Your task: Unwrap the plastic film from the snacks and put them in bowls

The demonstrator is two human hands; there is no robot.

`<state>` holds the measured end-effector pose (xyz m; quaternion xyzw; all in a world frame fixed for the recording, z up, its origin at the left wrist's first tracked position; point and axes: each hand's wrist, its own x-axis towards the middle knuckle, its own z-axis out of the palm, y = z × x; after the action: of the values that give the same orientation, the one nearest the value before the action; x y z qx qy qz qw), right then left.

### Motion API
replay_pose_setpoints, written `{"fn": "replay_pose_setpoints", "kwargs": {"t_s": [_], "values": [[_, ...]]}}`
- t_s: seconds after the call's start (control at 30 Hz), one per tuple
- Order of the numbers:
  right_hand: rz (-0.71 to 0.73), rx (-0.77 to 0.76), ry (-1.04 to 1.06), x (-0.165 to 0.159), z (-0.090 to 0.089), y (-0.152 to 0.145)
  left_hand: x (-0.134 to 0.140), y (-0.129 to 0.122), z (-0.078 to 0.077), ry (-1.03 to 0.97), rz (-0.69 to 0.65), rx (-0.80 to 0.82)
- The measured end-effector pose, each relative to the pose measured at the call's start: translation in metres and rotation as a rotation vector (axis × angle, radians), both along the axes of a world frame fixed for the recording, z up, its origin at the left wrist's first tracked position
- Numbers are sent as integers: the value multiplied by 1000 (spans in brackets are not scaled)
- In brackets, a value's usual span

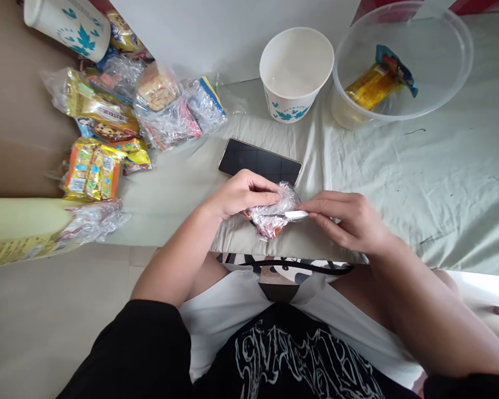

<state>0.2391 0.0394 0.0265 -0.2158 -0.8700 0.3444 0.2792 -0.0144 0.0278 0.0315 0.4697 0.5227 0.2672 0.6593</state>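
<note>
Close to the near edge of the cloth-covered table lies a snack packet in crinkled clear plastic wrap (pixel 270 226), with some red and orange print. My left hand (pixel 247 194) is closed on its upper left side, thumb and fingers pressing the wrap. Between the fingertips of my right hand (pixel 349 219) is a small white-handled knife (pixel 296 215). Its thin blade points left and lies against the wrap; whether it has cut in, I cannot tell. A dark-screened phone (pixel 260 159) lies flat just beyond my left hand.
Past the phone stand a white paper tub (pixel 295 72) and a clear plastic tub (pixel 441 83) with a yellow snack packet (pixel 372 86) inside. On the left, several wrapped snacks (pixel 95 169) spill from a tipped paper tub (pixel 72 27). A white panel (pixel 233 39) rises behind.
</note>
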Motion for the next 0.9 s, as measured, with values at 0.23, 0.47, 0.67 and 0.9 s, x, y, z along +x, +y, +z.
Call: {"fn": "replay_pose_setpoints", "kwargs": {"t_s": [0.23,0.47,0.67,0.9], "values": [[-57,-71,-75,1,0,-4,0,-1,2,7,-13,-48],[-5,-54,-73,2,-4,-4,0,0,0,15,-8,-19],[25,-22,-25,2,0,-2,-1,0,0,34,-28,-26],[-47,116,-110,7,-4,1,-3,-1,-4,61,-84,22]]}}
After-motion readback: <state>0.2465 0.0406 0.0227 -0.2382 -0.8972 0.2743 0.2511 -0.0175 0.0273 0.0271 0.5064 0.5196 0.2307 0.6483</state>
